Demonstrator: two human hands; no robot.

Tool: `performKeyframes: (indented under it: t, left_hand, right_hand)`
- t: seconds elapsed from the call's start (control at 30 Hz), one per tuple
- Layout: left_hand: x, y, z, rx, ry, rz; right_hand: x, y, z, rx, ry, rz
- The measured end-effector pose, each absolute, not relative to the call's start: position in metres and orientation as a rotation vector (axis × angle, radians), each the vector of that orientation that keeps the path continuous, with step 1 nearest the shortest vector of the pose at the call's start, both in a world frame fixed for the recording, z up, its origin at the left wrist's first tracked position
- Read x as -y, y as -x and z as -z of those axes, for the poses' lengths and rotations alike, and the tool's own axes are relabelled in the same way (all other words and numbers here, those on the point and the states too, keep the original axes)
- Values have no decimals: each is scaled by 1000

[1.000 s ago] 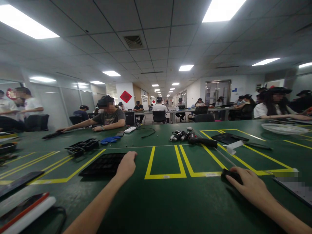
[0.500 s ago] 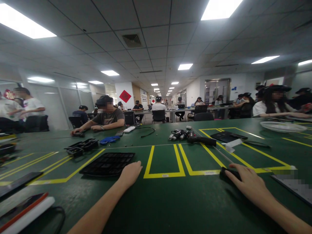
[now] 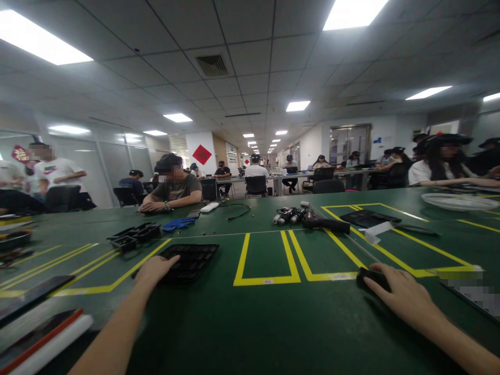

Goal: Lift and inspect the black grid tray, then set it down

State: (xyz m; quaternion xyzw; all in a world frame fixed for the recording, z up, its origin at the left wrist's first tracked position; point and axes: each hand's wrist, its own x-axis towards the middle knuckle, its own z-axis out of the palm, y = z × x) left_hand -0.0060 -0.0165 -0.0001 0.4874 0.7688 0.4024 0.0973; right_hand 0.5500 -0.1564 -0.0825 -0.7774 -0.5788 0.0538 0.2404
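My left hand (image 3: pixel 154 271) is at the left side of a black gridded tray (image 3: pixel 193 263) lying on the green table. Its thumb reaches over the tray's top, while the other fingers are mostly hidden along the left edge. On the right, my right hand (image 3: pixel 404 291) is closed around a small black handle-like piece (image 3: pixel 373 280), whose exact kind I cannot make out. A thin grey strip or rod (image 3: pixel 361 249) runs from it toward a black-handled tool (image 3: pixel 328 225) farther back.
Yellow tape outlines (image 3: pixel 267 281) mark the table (image 3: pixel 250 328). Black compartment trays (image 3: pixel 135 235) and blue pieces (image 3: pixel 177 224) lie behind the left hand. Metal parts (image 3: pixel 291 215) sit mid-table. A white-and-orange item (image 3: pixel 50 341) is at the lower left. A person (image 3: pixel 174 187) sits opposite.
My left hand has moved left, from the gridded tray's right front corner to its left side. My right hand stays on the small black piece. The person opposite has drawn their hands together.
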Motion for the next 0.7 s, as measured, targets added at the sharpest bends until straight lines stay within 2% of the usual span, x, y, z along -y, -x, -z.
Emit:
performKeyframes:
  t: [0.17,0.4,0.63,0.7]
  left_hand:
    - [12,-2,8,-2400,-1586,-725]
    - [27,-34,1,-2392,-1781,-679]
    - [64,-174,13,-1759,-2076,-958]
    - [89,-209,28,-1375,-2033,-1006]
  right_hand:
    - [157,-551,83,1619,2170,-168]
    - [152,-552,83,1574,2020,-279]
    - [175,-486,64,1515,1589,-707]
    - [182,-466,65,1508,1428,-795]
